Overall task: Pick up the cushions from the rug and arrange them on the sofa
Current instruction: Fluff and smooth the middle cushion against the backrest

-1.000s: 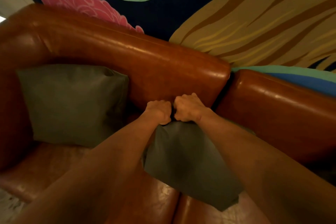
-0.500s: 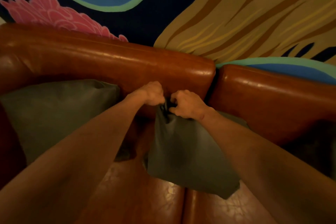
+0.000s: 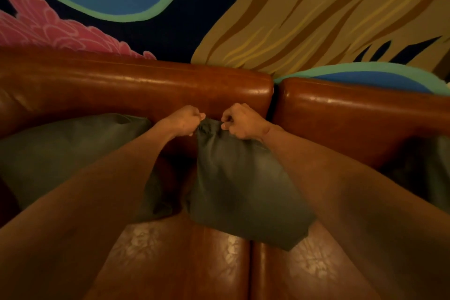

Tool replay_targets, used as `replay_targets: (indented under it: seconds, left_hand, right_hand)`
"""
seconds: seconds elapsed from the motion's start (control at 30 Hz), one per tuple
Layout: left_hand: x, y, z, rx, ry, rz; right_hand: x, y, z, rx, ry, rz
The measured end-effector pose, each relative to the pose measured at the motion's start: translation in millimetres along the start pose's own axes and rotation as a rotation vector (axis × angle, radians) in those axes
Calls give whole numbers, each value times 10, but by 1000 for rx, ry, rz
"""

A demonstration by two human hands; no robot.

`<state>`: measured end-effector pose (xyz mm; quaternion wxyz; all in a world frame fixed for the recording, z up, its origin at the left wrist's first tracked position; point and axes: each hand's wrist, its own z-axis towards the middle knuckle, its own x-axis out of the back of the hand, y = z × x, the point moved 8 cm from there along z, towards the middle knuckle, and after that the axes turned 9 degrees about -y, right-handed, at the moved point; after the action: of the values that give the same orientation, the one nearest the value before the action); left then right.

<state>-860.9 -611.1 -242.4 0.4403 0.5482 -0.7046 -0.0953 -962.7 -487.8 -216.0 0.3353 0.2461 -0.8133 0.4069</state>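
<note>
A grey-green cushion (image 3: 241,185) stands tilted on the brown leather sofa (image 3: 136,85), its top against the backrest near the seam between two back sections. My left hand (image 3: 185,122) and my right hand (image 3: 241,122) both pinch its bunched top edge, a little apart from each other. A second grey-green cushion (image 3: 73,153) leans against the backrest to the left, partly hidden by my left forearm. A dark cushion-like shape (image 3: 433,173) shows at the far right edge, mostly out of frame.
Behind the sofa is a painted wall (image 3: 316,7) with blue, pink and tan shapes. The seat cushions (image 3: 185,258) show in front, split by a seam below the held cushion. My forearms cover much of the lower view.
My hands have spread slightly apart along the cushion's top edge. The view has shifted right, so the left cushion sits nearer the frame's left edge. The held cushion stands more upright.
</note>
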Motion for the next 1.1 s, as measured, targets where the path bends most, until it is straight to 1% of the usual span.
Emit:
replay_targets:
  seconds: [0.1,0.13,0.23,0.37,0.4,0.53,0.6,0.73,0.8,0.87,0.9,0.93,0.97,1.03,1.1]
  left_hand:
    - [2,79,-42,-146,49,-113]
    - [2,124,-60,-201,65,-91]
    - [11,209,-73,-290,127,99]
    - [73,293,-72,-379,169,248]
    - [84,314,-80,-393,174,285]
    - [94,365,-108,-398,148,406]
    - [153,340,-114,-375,102,400]
    - [226,279,-85,-338,41,351]
    - [199,261,-53,-336,61,316]
    - [148,285,-46,-364,135,271]
    - [95,358,-61,-399,183,294]
    - [-13,477,-76,-447,204,372]
    - [-184,632,-94,-503,193,474]
    - [-649,990,-126,-620,102,620]
    - [-1151,1358,-137,-713,17,695]
  right_hand:
    - [44,80,-27,0,26,12]
    - [52,110,-41,2,39,20]
    - [38,161,-81,-2,73,58]
    - [62,172,-187,12,178,182]
    - [41,183,-231,16,178,184]
    - [-55,236,-303,17,140,33]
    - [0,225,-287,40,149,3]
    - [65,188,-257,39,148,19]
    - [27,194,-308,45,168,32]
    - [-15,276,-444,51,199,29]
    - [-25,371,-534,42,214,31]
    - [-22,509,-628,24,229,49]
    - [-14,679,-725,-9,237,75]
    - [4,1057,-938,-95,246,105]
    - [34,1441,-1182,-204,260,122]
